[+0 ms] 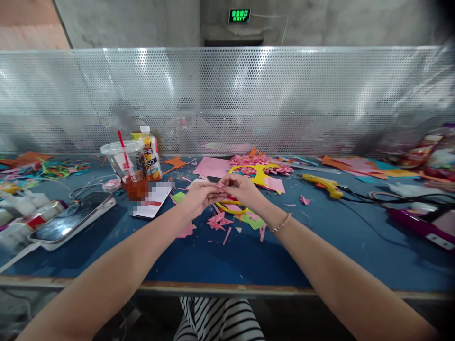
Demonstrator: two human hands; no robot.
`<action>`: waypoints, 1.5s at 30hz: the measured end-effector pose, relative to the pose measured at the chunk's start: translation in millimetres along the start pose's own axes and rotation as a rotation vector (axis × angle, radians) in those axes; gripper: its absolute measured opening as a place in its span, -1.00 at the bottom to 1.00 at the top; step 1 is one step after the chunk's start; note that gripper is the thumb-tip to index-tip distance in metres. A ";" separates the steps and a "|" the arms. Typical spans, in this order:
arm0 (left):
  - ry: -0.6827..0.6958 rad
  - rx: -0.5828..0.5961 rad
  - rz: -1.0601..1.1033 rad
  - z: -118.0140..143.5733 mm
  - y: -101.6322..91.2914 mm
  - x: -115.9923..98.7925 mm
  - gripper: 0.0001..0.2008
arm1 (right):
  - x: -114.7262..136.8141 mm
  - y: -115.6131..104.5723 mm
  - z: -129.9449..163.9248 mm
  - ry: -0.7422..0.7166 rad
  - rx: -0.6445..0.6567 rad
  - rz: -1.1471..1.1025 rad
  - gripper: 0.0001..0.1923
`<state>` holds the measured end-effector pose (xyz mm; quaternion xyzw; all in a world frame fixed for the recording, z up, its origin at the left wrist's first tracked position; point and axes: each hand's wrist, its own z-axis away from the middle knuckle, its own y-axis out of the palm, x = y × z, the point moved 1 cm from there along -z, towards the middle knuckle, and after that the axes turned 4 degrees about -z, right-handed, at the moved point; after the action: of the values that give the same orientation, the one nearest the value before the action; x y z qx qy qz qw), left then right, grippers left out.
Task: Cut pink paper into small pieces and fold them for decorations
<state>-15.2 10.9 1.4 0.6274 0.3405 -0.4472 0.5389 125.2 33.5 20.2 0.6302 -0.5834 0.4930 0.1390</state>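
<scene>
Right now a small pink paper piece (220, 187) is pinched between the fingertips of the left hand (201, 196) and the right hand (241, 189), which meet above the blue table (220, 260). The fingers of both hands are curled almost closed around it; how much of the paper is gripped by each cannot be told, since most of it is hidden by the fingers.

The paper piece is held just above the yellow scissors (231, 204), which lie on the table beneath the hands. Pink scraps (218, 221) are scattered just in front of the scissors, and green scraps (252, 220) lie beside them, toward the right wrist.

Several risks can be judged from this. So small a piece could be torn or creased if too much force is used by the closed fingertips, or it could be dropped among the pink scraps, where it would be hard to find again. The scissors could be knocked by a lowered wrist.

Left of the scissors a plastic cup (126, 170) with a red straw stands just beside a phone (71, 222); it could be tipped by a careless left elbow. Right of the scissors a glue gun (322, 183) lies with its cord trailing, which could be snagged by the right forearm.
</scene>
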 end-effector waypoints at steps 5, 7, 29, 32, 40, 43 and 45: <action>-0.002 0.001 0.020 -2.8 -3.3 3.4 -0.88 | 0.4 2.1 0.1 -0.025 -0.004 0.031 -0.94; -0.019 -0.004 0.034 -2.6 -3.1 2.9 -0.87 | -0.8 1.7 0.1 -0.040 -0.009 0.036 -0.95; 0.041 0.019 0.006 2.9 4.2 -2.3 -0.81 | 3.0 -15.0 0.6 -0.416 0.037 0.311 -0.81; 0.089 0.044 -0.020 2.4 3.4 -1.8 -0.86 | 6.5 -13.4 1.8 -0.391 -0.002 0.354 -0.80; 0.166 0.015 -0.108 0.1 0.5 2.9 -0.85 | 10.9 -8.2 7.3 -0.349 -0.021 0.607 -0.86; 0.164 -0.022 -0.138 1.2 2.5 1.8 -0.85 | 10.5 -7.2 9.1 -0.420 -0.006 0.801 -0.86; 0.137 -0.049 -0.148 2.4 4.4 0.2 -0.87 | 9.2 -7.0 9.3 -0.459 0.020 0.917 -0.83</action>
<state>-11.6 7.8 2.8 0.6163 0.4328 -0.4333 0.4951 134.1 23.0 25.8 0.4026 -0.8107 0.3578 -0.2294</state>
